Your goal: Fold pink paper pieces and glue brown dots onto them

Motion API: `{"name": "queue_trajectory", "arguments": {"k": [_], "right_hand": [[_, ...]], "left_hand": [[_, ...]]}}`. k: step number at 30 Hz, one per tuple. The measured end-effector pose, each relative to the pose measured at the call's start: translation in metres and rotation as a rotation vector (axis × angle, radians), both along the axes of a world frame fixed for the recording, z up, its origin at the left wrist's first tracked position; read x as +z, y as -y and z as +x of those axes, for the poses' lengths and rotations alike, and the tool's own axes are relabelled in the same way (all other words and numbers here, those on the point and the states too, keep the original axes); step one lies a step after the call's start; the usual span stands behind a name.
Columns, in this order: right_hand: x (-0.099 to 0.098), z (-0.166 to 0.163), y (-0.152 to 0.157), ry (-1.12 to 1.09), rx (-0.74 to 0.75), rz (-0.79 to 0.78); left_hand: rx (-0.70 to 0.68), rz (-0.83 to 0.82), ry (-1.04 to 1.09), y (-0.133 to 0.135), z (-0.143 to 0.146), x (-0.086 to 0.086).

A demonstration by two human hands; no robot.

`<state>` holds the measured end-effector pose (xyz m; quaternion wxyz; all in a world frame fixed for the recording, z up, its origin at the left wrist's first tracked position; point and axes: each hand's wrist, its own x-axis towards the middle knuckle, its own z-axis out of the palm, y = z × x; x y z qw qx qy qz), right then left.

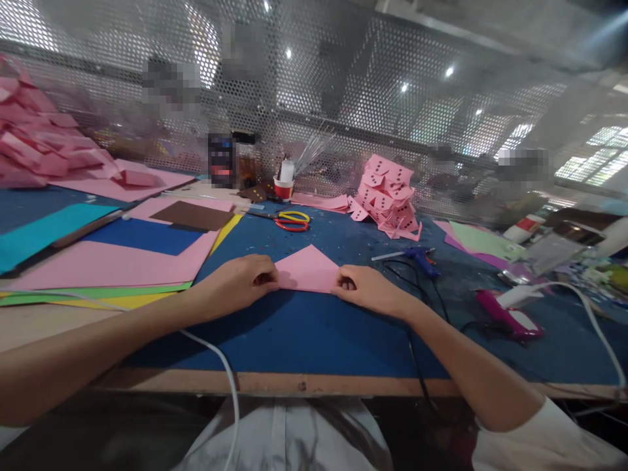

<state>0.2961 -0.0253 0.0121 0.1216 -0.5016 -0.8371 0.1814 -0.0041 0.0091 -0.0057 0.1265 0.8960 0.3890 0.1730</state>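
Note:
A pink sheet of paper (309,269), folded to a triangle with its point facing away from me, lies on the blue table mat (314,333). At its left corner my left hand (250,278) pinches the paper between thumb and fingers. My right hand (360,286) grips the opposite corner in the same way. The folded edge runs straight between the two hands, on the side nearer to me. Beyond the paper lie scissors (293,221) with yellow and red handles. A blue glue gun (422,260) rests past my right hand.
Coloured paper sheets (161,268) are layered at left, below a heap of pink folded pieces (49,140). Dotted pink shapes (385,196) stack near the perforated metal screen (333,85). A magenta device (510,317) sits right. A white cable (228,373) hangs over the front edge.

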Motion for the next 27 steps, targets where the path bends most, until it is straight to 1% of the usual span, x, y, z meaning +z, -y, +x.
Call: {"name": "queue_trajectory", "arguments": {"k": [5, 16, 27], "right_hand": [[-0.0006, -0.0004, 0.0009, 0.004, -0.002, 0.010], [0.0005, -0.0019, 0.0012, 0.015, -0.002, 0.030], [0.0000, -0.0023, 0.0015, 0.017, -0.010, 0.027]], "left_hand": [[0.046, -0.005, 0.010, 0.0010, 0.0029, -0.0008], [0.082, -0.010, 0.014, 0.0042, 0.0063, 0.0021], [0.096, 0.035, 0.003, 0.0022, 0.0075, -0.0053]]}}
